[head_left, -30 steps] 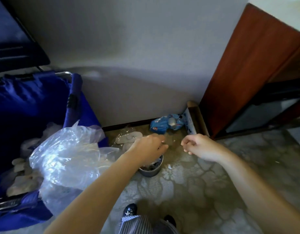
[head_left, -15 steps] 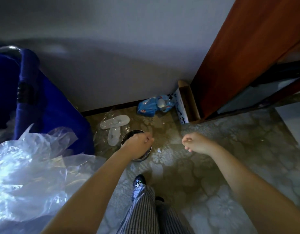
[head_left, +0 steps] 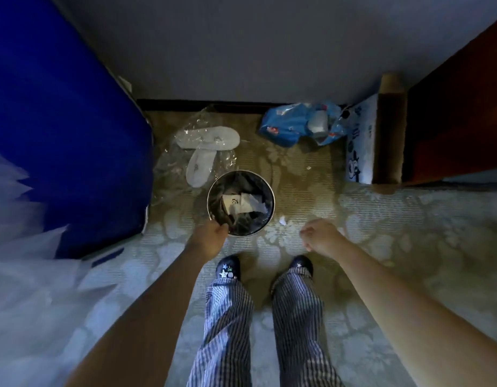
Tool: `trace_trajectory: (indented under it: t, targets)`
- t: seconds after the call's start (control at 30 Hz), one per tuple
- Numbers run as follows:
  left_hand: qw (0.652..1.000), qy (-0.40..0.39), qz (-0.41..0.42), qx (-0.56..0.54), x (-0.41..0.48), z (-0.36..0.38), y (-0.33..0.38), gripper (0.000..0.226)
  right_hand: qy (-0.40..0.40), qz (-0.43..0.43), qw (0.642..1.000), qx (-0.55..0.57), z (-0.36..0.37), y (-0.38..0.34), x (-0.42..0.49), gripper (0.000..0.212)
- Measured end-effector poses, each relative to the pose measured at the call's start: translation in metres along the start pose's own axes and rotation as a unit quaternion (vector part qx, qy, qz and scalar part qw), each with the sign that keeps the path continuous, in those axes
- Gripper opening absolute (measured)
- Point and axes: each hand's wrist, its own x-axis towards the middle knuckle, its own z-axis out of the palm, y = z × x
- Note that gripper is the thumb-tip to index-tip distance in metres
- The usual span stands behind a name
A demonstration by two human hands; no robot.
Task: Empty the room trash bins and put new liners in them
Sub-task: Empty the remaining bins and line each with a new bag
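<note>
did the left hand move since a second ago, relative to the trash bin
Yes. The left hand was over the top of the trash bin, covering most of it; now it grips the near-left rim, leaving the inside uncovered.

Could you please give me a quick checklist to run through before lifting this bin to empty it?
1. Left hand on the bin rim: ok, fingers curl over the near edge.
2. Right hand free to help: ok, loosely curled and holding nothing visible.
3. Dark liner in the bin: ok.
4. Trash contained: not ok, a scrap lies beside the bin.
5. Grip firm enough to lift: cannot tell.
</note>
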Motion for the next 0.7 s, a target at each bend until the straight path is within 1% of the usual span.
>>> trace_trajectory:
  t: [0.13,0.27,0.4,0.5,0.6,0.7]
  targets:
    - [0.997,0.006,-0.079,0.002,0.059,0.049,-0.038,0.041,-0.02,-0.012,0.999,-0.024,0.04,0.017,0.077,0.03]
    - [0.991,0.022,-0.122,-0.041,0.12,0.088,-0.067,0.043,-0.001,0.008,1.0,0.011,0.076,0.041,0.147,0.029]
    - [0.987,0.055,-0.137,-0.068,0.166,0.109,-0.082,0.05,0.008,-0.003,1.0,0.005,0.098,0.051,0.197,0.039]
    - [0.982,0.087,-0.139,-0.091,0.195,0.115,-0.092,0.047,0.033,-0.025,0.999,0.015,0.109,0.045,0.223,0.049]
    - [0.976,0.119,-0.134,-0.126,0.215,0.12,-0.105,0.043,0.048,-0.05,0.997,0.036,0.12,0.035,0.241,0.042]
    - [0.979,0.135,-0.126,-0.087,0.22,0.121,-0.111,0.043,0.07,-0.045,0.995,0.063,0.127,0.029,0.251,0.037]
